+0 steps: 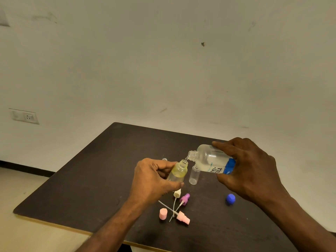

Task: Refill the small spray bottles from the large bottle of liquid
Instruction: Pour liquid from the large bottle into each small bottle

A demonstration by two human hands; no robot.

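Observation:
My right hand point(249, 166) grips the large clear bottle point(209, 159) with a blue-and-white label, tipped on its side with its open neck pointing left. A thin stream runs from that neck into the mouth of a small yellowish spray bottle point(179, 171), which my left hand point(152, 177) holds tilted above the table. Just right of it stands a small clear bottle point(194, 175), upright and uncapped. Behind my left hand the top of another small bottle point(164, 159) peeks out.
On the dark table point(91, 179) lie a white spray head point(177, 194), a purple spray head point(185, 198), a pink spray head point(183, 217) with dip tubes, a pink cap point(163, 213) and a blue cap point(230, 198). A wall stands close behind the table.

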